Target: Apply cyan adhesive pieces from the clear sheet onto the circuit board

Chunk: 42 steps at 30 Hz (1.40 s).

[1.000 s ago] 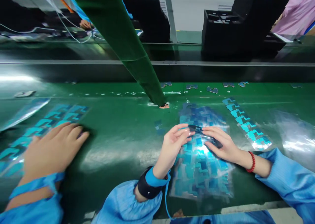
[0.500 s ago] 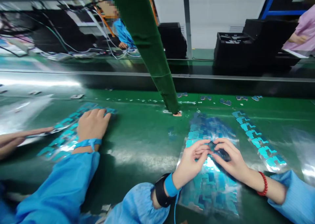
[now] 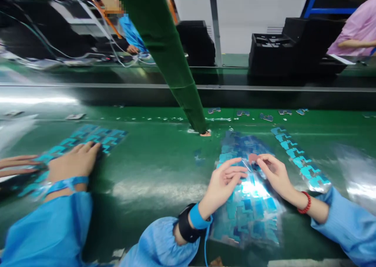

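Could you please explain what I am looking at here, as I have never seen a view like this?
The picture comes from a camera worn on a person's head, looking down at their own hands. The left hand and right hand, both in blue sleeves, rest on a stack of clear sheets carrying blue shaped stickers, and pinch a small piece between their fingertips. All this lies on a shiny green worktop. Beside the stack lies a strip of blue stickers. At the left, a co-worker's hand presses on another sheet of stickers. A green post rises from the worktop.
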Tool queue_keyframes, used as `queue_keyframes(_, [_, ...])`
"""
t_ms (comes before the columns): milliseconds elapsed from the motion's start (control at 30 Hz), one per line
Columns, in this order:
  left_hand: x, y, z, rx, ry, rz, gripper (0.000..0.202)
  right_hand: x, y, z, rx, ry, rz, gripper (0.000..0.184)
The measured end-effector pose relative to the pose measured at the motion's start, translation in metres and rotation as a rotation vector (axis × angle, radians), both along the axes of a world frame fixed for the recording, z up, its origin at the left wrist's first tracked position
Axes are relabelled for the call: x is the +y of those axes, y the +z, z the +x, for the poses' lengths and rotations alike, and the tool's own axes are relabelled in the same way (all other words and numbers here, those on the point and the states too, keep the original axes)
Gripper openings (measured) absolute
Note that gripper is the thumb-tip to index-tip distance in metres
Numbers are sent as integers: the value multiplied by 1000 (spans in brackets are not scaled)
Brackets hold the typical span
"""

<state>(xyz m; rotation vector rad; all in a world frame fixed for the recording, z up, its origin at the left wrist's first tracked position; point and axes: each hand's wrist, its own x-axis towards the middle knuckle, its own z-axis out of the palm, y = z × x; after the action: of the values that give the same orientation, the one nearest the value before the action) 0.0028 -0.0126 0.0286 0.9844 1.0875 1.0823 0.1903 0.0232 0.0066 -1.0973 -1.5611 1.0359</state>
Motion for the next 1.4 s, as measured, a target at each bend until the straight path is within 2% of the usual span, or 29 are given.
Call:
queue_keyframes(167, [5, 3, -2, -35, 11, -45, 39, 2, 5, 0, 43, -33, -37, 25])
queue_keyframes(400, [6, 2, -5, -5, 50, -57, 40, 8, 9, 2, 211, -69, -88, 22])
queue_keyframes(667, [11, 2, -11, 2, 175, -87, 39, 14, 13, 10, 291, -130, -72, 18])
queue_keyframes(800, [15, 1, -15, -42, 253, -152, 37, 15, 17, 13, 308, -151, -74, 18])
queue_keyframes(933, [19, 5, -19, -68, 273, -193, 35, 14, 17, 12, 317, -147, -110, 16])
queue_keyframes(1067, [20, 8, -21, -65, 285, -154, 32, 14, 30, 14, 334, -45, -233, 12])
queue_keyframes(1233, [22, 5, -21, -70, 339, -71, 29, 10, 60, 21, 413, 295, -475, 16])
queue_keyframes(1333, [25, 2, -22, -85, 404, -50, 27, 4, 62, 18, 382, 472, -536, 16])
queue_keyframes(1400, [26, 2, -22, -105, 431, -40, 27, 0, 58, 13, 331, 522, -593, 15])
